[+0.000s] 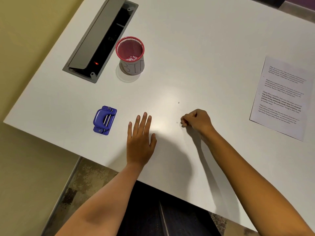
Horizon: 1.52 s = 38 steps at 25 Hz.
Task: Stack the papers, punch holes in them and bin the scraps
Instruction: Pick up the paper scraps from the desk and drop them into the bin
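Note:
A blue hole punch [104, 120] lies on the white table [196, 40] near its left front edge. Behind it stands a red mesh cup [130, 55] labelled BIN, with white paper dots inside. Printed papers [283, 97] lie stacked at the right. My left hand [140, 139] rests flat on the table, fingers spread, just right of the punch. My right hand [196, 120] has its fingers pinched together on the table surface; whether a scrap is between them is too small to tell. One tiny paper dot [178, 102] lies beyond the right hand, another faint dot [177, 122] just left of its fingertips.
An open cable hatch [100, 40] with a raised grey lid and a red light is sunk into the table at the back left, beside the bin. The table's front edge runs diagonally just below my forearms.

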Available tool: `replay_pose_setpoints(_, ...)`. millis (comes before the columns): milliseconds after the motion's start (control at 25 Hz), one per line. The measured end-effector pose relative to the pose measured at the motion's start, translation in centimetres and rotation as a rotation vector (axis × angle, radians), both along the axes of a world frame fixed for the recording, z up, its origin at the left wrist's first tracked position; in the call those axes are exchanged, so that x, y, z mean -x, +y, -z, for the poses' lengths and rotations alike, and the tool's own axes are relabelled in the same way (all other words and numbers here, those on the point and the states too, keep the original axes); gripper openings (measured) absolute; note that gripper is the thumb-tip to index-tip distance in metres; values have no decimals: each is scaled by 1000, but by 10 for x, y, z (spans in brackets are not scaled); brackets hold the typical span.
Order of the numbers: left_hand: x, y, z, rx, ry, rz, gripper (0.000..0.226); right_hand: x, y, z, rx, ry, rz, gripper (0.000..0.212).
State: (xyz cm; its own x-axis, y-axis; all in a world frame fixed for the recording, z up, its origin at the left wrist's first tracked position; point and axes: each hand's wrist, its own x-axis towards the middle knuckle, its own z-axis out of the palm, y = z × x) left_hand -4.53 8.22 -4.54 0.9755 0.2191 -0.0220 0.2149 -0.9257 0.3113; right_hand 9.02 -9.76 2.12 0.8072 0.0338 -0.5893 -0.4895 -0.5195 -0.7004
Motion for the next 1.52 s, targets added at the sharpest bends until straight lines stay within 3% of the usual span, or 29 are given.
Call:
replay_pose_setpoints(200,0,0,-1,13,3,3,62,3,-6,9,-65,27,205,11)
replay_pose_setpoints(360,0,0,-1,4,20,0,63,-3,9,9,124,-211,17,11)
replay_pose_setpoints(520,-1,0,-1,14,25,-3,63,-22,24,10,195,-403,-33,5)
replay_pose_setpoints(880,0,0,0,3,27,5,62,-42,40,7,477,-439,-367,15)
replay_pose_setpoints(1040,0,0,0,9,32,5,62,-42,38,9,392,-304,-323,14)
replay_pose_setpoints(1280,0,0,0,19,31,8,63,-21,12,2,84,-135,57,2)
replay_pose_setpoints(1360,0,0,0,14,33,7,63,-7,7,3,23,-103,145,10)
replay_pose_setpoints(1520,0,0,0,12,36,11,64,18,8,5,143,-268,-62,14)
